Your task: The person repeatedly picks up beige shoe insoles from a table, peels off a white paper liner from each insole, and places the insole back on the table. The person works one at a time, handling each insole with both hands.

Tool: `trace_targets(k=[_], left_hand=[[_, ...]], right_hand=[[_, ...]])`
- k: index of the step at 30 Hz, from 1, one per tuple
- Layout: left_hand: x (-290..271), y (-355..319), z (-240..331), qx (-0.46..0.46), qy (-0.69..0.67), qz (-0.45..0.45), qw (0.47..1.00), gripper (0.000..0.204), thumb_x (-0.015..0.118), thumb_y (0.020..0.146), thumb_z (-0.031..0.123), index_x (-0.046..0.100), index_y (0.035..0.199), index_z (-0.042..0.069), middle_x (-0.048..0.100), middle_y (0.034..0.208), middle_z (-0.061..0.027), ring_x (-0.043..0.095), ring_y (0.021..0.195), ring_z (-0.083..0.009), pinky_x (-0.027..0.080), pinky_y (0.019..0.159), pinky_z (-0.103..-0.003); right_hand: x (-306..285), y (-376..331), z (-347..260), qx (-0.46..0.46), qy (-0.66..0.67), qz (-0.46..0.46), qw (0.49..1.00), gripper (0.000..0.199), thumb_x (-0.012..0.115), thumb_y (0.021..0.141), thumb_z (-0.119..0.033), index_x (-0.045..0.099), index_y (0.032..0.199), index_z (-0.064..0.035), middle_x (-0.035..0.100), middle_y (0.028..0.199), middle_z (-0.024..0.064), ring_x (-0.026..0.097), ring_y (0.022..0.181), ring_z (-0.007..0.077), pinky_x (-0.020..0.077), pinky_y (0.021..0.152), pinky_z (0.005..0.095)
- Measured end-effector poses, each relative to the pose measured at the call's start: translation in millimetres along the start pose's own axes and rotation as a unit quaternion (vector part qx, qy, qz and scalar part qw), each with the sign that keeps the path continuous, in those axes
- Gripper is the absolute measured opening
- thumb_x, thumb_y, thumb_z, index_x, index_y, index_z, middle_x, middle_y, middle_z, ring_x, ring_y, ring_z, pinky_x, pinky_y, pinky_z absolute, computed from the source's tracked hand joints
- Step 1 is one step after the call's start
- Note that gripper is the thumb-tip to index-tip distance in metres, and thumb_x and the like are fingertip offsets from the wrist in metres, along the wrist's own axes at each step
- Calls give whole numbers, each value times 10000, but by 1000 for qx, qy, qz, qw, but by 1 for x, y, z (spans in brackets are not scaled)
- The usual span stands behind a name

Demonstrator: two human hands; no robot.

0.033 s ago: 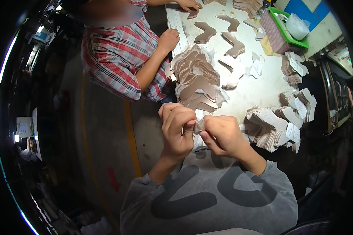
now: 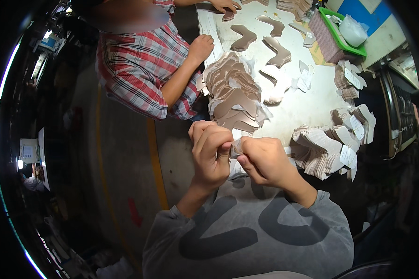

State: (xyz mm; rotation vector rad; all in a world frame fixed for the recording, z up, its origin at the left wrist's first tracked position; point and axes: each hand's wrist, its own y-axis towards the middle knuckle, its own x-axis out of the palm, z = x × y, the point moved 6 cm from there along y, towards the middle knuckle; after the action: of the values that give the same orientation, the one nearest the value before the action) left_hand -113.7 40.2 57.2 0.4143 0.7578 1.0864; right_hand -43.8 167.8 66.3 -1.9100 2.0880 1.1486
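Note:
Close in front of my chest, my left hand [image 2: 210,151] and my right hand [image 2: 267,160] meet with fingers curled. Both pinch a small pale, thin, see-through piece [image 2: 236,148], like a scrap of film or thin paper; its kind is too small to make out. Just beyond my fingers lies a large heap of curved beige-brown cut pieces [image 2: 235,102] with white scraps among them. To the right of my right hand, bundles of similar pieces [image 2: 312,149] lie fanned, with a white tag [image 2: 347,156] on top.
At the far left of the white table [image 2: 312,109], a person in a checked shirt [image 2: 139,69] rests one hand on its edge and touches a small stack with the other. Several curved stacks [image 2: 278,51] lie mid-table. A green-rimmed basket [image 2: 333,39] holds a plastic bag. Dark racking [image 2: 395,107] stands right.
The pale piece between my fingertips has turned slightly and shows more of its surface. My hands have barely moved.

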Motion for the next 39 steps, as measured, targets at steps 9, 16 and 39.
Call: trace_targets(k=[9, 16, 39], left_hand=[[1, 6, -3, 11, -38, -44, 998, 134, 648, 1008, 219, 626, 949, 101, 633, 854, -26, 517, 873, -278, 383, 879, -420], [2, 6, 0, 28, -73, -42, 996, 107, 665, 993, 194, 642, 966, 94, 631, 849, -22, 532, 867, -272, 401, 879, -429], [17, -18, -1, -59, -56, -35, 996, 177, 665, 1004, 130, 582, 874, 43, 613, 793, -84, 555, 765, -280, 467, 701, -380]], right_hand=[[-10, 6, -11, 2, 20, -23, 1000, 187, 749, 867, -62, 567, 830, -40, 530, 698, 88, 550, 548, 292, 438, 521, 380], [-9, 3, -14, -12, 69, 27, 997, 173, 762, 827, -3, 594, 790, -25, 538, 644, 79, 542, 511, 257, 420, 493, 360], [10, -20, 27, 117, 112, 164, 973, 313, 629, 1003, -84, 508, 723, -16, 470, 600, 103, 482, 476, 262, 380, 474, 386]])
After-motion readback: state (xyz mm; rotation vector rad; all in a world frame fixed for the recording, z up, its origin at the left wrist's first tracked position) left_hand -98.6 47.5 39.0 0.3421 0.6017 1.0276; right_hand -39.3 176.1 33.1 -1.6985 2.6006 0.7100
